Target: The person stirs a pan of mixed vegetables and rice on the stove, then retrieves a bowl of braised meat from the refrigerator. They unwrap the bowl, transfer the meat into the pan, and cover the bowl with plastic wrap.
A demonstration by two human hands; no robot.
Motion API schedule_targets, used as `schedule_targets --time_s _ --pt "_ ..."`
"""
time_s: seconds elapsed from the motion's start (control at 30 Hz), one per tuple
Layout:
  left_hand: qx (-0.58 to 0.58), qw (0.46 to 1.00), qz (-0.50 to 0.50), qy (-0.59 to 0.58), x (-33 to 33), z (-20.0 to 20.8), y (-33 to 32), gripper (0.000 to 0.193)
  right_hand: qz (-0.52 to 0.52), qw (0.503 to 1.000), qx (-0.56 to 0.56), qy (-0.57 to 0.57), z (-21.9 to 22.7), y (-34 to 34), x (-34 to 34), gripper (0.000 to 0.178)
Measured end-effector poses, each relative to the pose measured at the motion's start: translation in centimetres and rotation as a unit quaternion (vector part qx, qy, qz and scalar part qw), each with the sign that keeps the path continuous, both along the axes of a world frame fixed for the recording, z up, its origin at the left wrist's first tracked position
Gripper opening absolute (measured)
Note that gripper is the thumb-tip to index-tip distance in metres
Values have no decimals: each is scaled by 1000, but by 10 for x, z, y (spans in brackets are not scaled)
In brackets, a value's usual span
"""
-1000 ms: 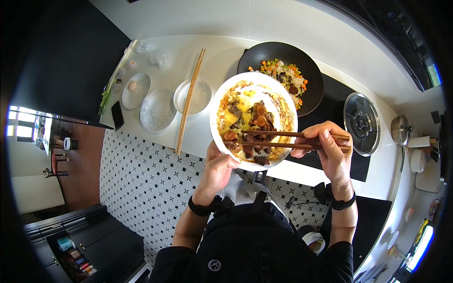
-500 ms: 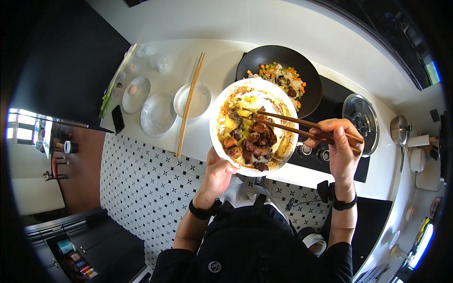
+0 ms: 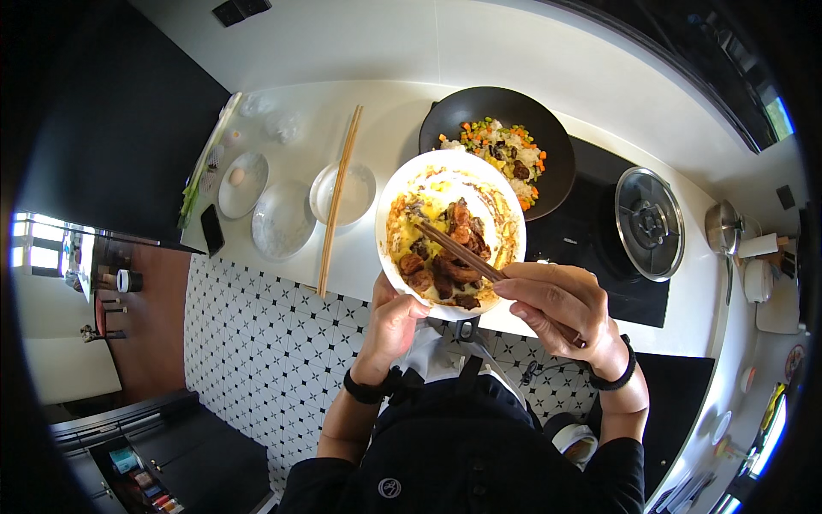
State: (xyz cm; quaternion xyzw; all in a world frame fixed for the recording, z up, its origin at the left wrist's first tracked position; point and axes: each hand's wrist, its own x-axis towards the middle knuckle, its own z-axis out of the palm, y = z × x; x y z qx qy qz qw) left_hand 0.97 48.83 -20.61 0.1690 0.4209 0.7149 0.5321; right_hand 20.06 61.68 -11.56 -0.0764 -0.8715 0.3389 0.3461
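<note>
My left hand (image 3: pixel 396 321) grips the lower left rim of a white bowl (image 3: pixel 505 201), its thumb on the edge. Dark brown meat chunks (image 3: pixel 454 265) and yellow food lie in the bowl, and sauce smears its inner wall. Closed round a pair of brown wooden chopsticks (image 3: pixel 467 250), my right hand (image 3: pixel 561 308) is over the bowl's lower right side. The chopstick tips touch the food near the bowl's middle. Just beyond the bowl, partly covered by it, a black wok (image 3: pixel 556 163) holds rice with diced carrots, green vegetables and dark pieces (image 3: pixel 501 150).
Long chopsticks (image 3: pixel 340 201) rest across a small white bowl (image 3: pixel 364 184) on the left counter. Farther left are a plate (image 3: pixel 282 223), another with an egg (image 3: pixel 237 176), a phone (image 3: pixel 211 230) and green onions (image 3: pixel 193 195). A lidded pan (image 3: pixel 651 224) stands right on the black cooktop (image 3: pixel 591 244).
My right hand has come left and down, closer to the bowl. The chopsticks have drawn together and now slant more steeply into the food. My left hand still holds the bowl.
</note>
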Motion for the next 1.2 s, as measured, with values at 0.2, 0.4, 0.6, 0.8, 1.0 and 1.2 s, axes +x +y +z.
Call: schedule_targets --time_s 0.2,0.4,0.6,0.8,1.0,1.2 --pt "-8 1000 8 5 0 -5 0 71 -34 999 22 2 -4 15 -10 24" --pt "-9 1000 8 -1 -4 -9 0 75 -79 994 -76 3 -10 29 -8 10" --pt "-9 1000 16 -24 -10 -16 -3 78 -129 938 -315 57 -10 39 13 18" --pt "-25 996 62 -66 -20 -16 0 83 -126 928 -335 100 -15 46 39 25" --pt "-16 995 47 -81 -22 -9 4 91 -121 919 -359 106 -39 60 52 26" --pt "11 996 19 -91 -23 -6 8 91 -108 925 -344 117 -56 81 61 27"
